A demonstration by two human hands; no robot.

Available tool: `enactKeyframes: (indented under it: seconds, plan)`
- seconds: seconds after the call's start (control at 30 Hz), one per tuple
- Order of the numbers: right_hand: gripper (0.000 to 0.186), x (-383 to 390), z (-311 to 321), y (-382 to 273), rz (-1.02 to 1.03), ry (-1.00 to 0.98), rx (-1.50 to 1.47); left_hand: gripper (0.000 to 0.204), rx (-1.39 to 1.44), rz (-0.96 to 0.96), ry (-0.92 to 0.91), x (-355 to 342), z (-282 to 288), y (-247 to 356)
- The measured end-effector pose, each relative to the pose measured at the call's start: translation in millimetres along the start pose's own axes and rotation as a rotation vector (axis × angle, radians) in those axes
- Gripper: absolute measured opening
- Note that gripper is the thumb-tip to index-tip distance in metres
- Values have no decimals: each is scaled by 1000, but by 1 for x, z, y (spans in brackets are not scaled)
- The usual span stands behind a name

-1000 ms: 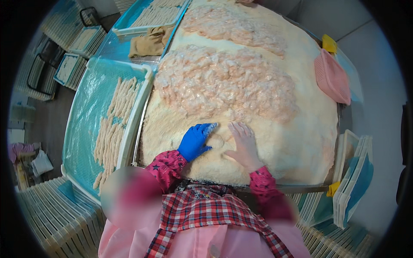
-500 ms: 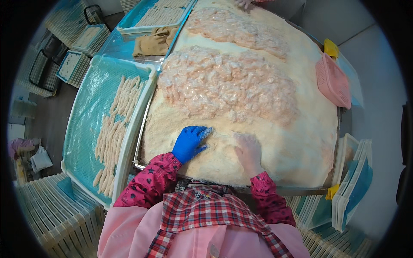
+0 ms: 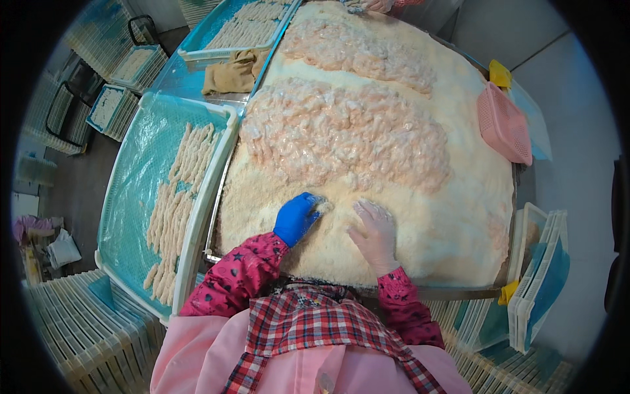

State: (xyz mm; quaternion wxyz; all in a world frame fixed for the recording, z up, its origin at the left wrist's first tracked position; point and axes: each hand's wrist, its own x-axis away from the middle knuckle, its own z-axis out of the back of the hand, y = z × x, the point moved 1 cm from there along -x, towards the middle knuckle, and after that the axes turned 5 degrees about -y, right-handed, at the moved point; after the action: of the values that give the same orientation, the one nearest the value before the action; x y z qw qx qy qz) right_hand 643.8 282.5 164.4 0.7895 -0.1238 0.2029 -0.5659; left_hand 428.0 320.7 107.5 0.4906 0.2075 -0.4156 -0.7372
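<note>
My left hand, in a blue glove, is closed at the near side of a wide table spread with pale breading crumbs. Its fingertips are caked with crumbs, and a small crumb-coated piece shows between fingers and thumb; its exact shape is partly hidden. To the right, my right hand wears a thin clear glove and lies on the crumbs, fingers apart. Just beyond both hands is a big heap of wet, pale pink raw meat pieces. A second meat heap lies farther back.
At left, a white-rimmed tray lined with blue plastic holds rows of coated strips. Behind it are a brown cloth and another tray of strips. A pink basket sits at the right edge. Another person's gloved hand shows at the far end.
My left hand has shifted slightly right, its fingers drawn in more. My right hand has turned a little toward it. The other person's hands have come farther into view.
</note>
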Motion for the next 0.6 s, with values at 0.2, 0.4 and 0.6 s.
enactKeyframes:
  seconds: [0.2, 0.4, 0.6]
  plan:
    - [44, -21, 1, -13, -127, 205, -223, 39, 2064, 287, -293, 11, -2, 43]
    - [51, -40, -25, -72, 191, 70, -130, 58, 1846, 28, 181, 19, -35, 58]
    - [56, -48, -34, -78, 255, 89, -382, 57, 1595, -585, 529, -6, -42, 99]
